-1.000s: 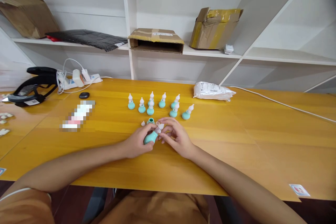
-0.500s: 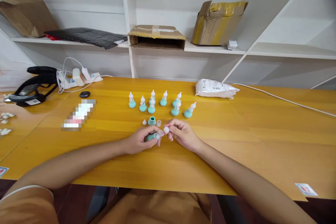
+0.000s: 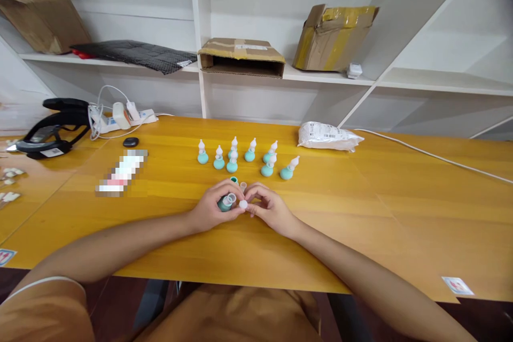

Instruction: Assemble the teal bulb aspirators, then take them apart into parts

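Observation:
My left hand [image 3: 210, 208] grips a teal rubber bulb [image 3: 224, 203] with a clear open collar, held just above the yellow table [image 3: 360, 214]. My right hand [image 3: 268, 208] pinches a small white cap [image 3: 242, 204] right beside the bulb's mouth, the two hands touching. Behind my fingers stand another open teal bulb [image 3: 234, 180] and a loose clear collar [image 3: 243, 186], partly hidden. Farther back, several assembled teal bulbs with white tips [image 3: 233, 161] stand in two rows.
A white plastic packet [image 3: 328, 137] lies at the back right, with a white cable [image 3: 441, 159] running right. A black device [image 3: 52, 128], a power strip [image 3: 120, 117] and a small black object [image 3: 130, 142] are at the back left. Shelves behind hold cardboard boxes [image 3: 240, 57].
My right hand took the white cap off the bulb, drew it slightly away, and has now brought it back beside the bulb's mouth. Both hands shifted a little farther from me.

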`<state>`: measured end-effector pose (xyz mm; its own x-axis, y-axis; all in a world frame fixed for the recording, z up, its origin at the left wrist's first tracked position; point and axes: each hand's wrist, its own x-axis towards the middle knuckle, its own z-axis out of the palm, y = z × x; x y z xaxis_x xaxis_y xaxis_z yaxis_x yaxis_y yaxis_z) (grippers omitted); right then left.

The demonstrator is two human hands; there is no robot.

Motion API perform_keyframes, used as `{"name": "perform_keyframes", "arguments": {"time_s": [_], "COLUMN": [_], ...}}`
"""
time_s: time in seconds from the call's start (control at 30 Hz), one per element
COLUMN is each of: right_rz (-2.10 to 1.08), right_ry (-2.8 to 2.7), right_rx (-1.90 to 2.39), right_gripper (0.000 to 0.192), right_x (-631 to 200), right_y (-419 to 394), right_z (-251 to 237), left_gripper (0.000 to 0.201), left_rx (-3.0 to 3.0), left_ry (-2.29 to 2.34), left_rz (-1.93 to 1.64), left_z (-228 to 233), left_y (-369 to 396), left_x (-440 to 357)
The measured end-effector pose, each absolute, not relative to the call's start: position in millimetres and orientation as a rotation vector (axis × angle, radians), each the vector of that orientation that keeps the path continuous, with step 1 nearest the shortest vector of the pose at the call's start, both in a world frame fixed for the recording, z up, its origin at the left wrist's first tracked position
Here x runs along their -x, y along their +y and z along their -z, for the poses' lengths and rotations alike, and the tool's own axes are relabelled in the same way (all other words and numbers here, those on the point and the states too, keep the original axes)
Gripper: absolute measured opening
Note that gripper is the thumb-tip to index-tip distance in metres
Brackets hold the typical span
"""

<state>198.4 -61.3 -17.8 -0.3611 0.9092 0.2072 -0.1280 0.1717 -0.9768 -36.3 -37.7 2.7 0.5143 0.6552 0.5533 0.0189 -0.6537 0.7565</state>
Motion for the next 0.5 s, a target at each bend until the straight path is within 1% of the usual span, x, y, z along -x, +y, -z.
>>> {"name": "perform_keyframes", "arguments": {"time_s": [0.1,0.13,0.2,0.27,0.37,0.5], "right_rz": [-1.018,-0.881,-0.658,-0.522,-0.476,-0.542], "right_ry": [-1.701,-1.800,-1.969,-2.045,-2.048,-2.040], "right_rx": [0.761,0.724,0.659,0.644,0.657,0.645], "right_gripper": [0.014,0.011,0.023,0.032,0.029,0.021], "right_x": [-206.7,-209.2,-213.2,-215.2,-216.5,-219.3], "right_y": [-66.1,-67.3,-68.6,-68.2,-65.6,-62.2], "right_z": [8.5,4.8,-2.2,-6.9,-9.0,-8.1], "left_gripper": [0.011,0.012,0.016,0.018,0.017,0.016], "left_rx": [-1.984,-1.968,-1.940,-1.912,-1.884,-1.899], "left_ry": [0.630,0.659,0.691,0.696,0.713,0.714], "left_rz": [-1.094,-1.076,-1.054,-1.045,-1.034,-1.013], "left_z": [-1.3,-0.7,0.7,1.8,2.4,1.9], "left_y": [-37.8,-37.7,-37.0,-35.5,-33.5,-32.9], "left_x": [35.0,34.7,34.4,34.2,33.9,33.3]}}
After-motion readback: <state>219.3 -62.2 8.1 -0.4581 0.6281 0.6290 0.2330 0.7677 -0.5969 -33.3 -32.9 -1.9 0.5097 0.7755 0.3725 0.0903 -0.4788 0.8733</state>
